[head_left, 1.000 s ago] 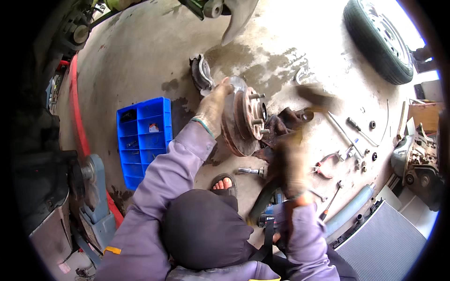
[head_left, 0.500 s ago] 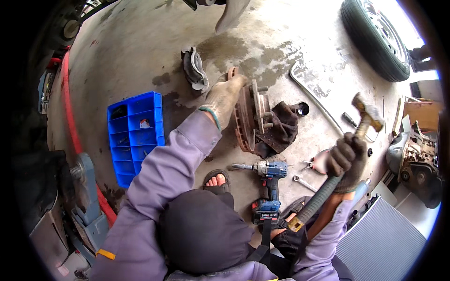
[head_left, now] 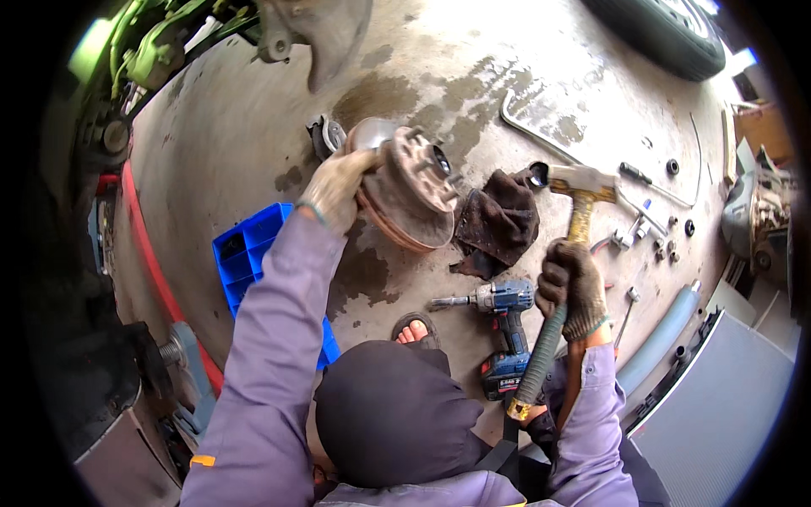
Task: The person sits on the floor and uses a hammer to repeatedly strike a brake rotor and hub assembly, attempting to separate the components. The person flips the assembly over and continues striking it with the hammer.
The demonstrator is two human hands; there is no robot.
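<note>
Gripping a hammer [head_left: 547,340] in the right hand [head_left: 570,283], a rusty brake disc [head_left: 401,205] in the left hand [head_left: 336,190] — a stray swing could strike fingers [head_left: 363,160].

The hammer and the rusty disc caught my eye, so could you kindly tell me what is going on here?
The person's left hand grips the rusty disc by its edge. The right hand is closed around the hammer by its handle, and the hammer's head is apart from the disc. A dark cloth lies between disc and hammer, and a blue cordless impact wrench lies nearer the person.
</note>
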